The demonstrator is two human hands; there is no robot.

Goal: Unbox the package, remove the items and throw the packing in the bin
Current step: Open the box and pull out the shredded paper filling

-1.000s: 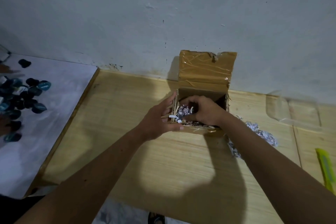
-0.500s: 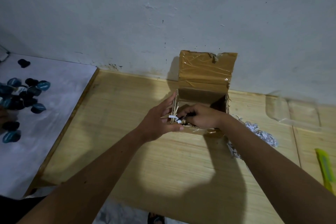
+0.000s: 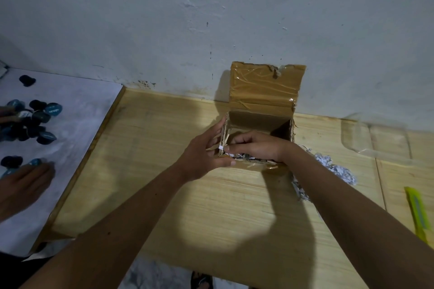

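Far to the left of the brown taped cardboard box, another person's hand rests on a white sheet beside a scatter of small dark round capsules. The box stands open on the pale wooden board against the grey wall, its taped lid flap raised upright behind it. Your left hand presses flat against the box's left wall, fingers spread and loosely open, thumb along the near edge, steadying it rather than gripping. Your right hand reaches down inside the box with fingers curled among the shredded white paper; you cannot tell whether they have closed on anything. Just right of the box lies a loose heap of shredded paper filling. Farther right a clear plastic sheet lies flat, and beyond it a yellow-green utility knife.
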